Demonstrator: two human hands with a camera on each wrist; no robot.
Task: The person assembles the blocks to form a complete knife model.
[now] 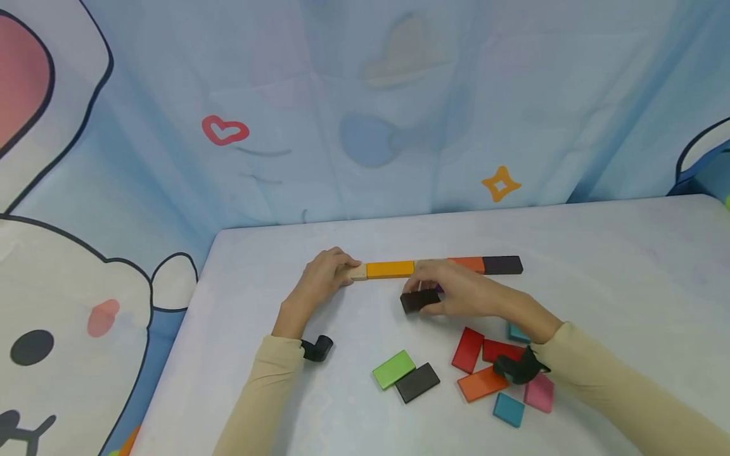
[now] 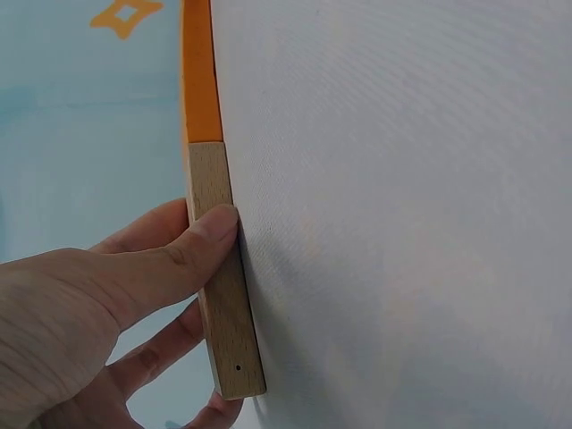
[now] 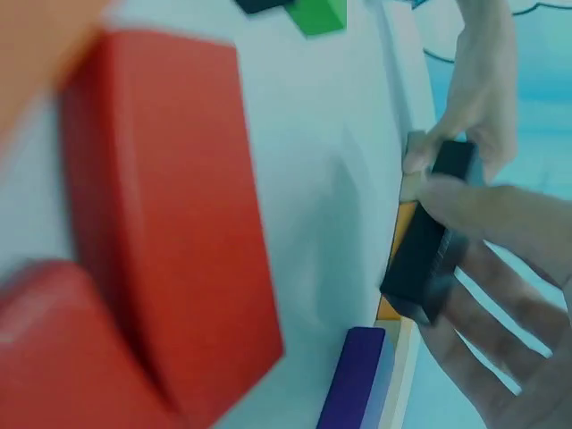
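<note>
My left hand (image 1: 324,277) grips a plain wooden block (image 2: 231,313) at the left end of a straight row on the table, its thumb on the near face and fingers behind. A yellow-orange block (image 1: 390,270) adjoins that block in the row. Thumb and fingers of my right hand (image 1: 462,290) pinch a black block (image 1: 419,301) just in front of the row's middle. A purple block (image 3: 353,380) stands by the row, mostly hidden behind the right hand in the head view. Farther right, the row has an orange-red block (image 1: 470,265) and another black block (image 1: 503,265).
Nearer me lie a green block (image 1: 393,369) touching a dark block (image 1: 418,382). Under my right forearm is a loose group: red blocks (image 1: 467,349), an orange block (image 1: 481,384), blue blocks (image 1: 509,410) and a pink block (image 1: 539,392). A printed curtain (image 1: 365,190) hangs behind the table.
</note>
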